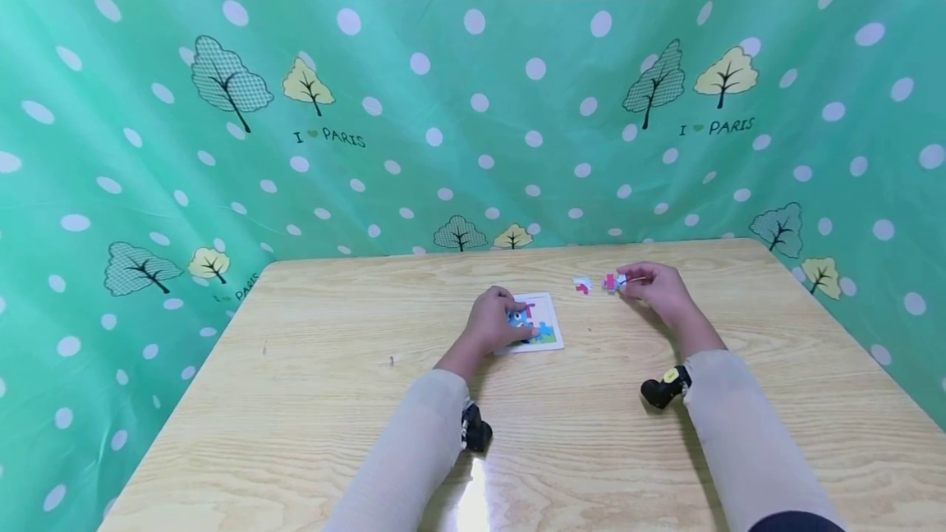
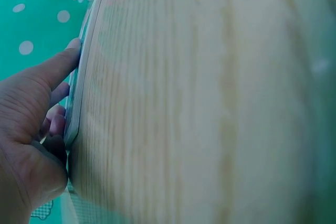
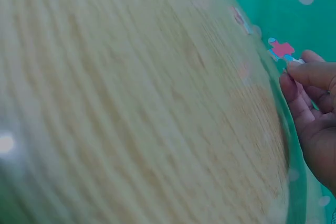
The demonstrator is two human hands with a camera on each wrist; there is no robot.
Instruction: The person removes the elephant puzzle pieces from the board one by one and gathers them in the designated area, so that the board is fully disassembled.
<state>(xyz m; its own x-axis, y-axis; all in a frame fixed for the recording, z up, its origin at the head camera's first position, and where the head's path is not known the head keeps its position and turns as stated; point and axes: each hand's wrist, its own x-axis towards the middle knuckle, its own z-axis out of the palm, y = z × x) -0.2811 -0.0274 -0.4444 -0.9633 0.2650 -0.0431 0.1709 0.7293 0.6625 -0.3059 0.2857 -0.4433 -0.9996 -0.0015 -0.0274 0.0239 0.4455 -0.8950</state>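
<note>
A square picture puzzle in a white-framed tray (image 1: 550, 304), partly filled with blue and green pieces, lies on the table. My left hand (image 1: 491, 320) rests over its left side, thumb and fingers touching it and hiding part of the picture. In the left wrist view, the left hand (image 2: 31, 108) meets the tray's edge (image 2: 86, 72). Farther right, my right hand (image 1: 660, 290) pinches a pink, white and blue jigsaw piece (image 1: 612, 282) by one end. That piece (image 3: 282, 49) also shows at the fingertips in the right wrist view. Beside it, a white and pink jigsaw piece (image 1: 582, 284) lies on the table.
The wooden table (image 1: 332, 425) reaches back to a green dotted curtain (image 1: 458, 162). Small dark marks (image 1: 392, 361) show on its left part. Each wrist carries a black camera, seen at the left cuff (image 1: 475, 429) and right cuff (image 1: 665, 388).
</note>
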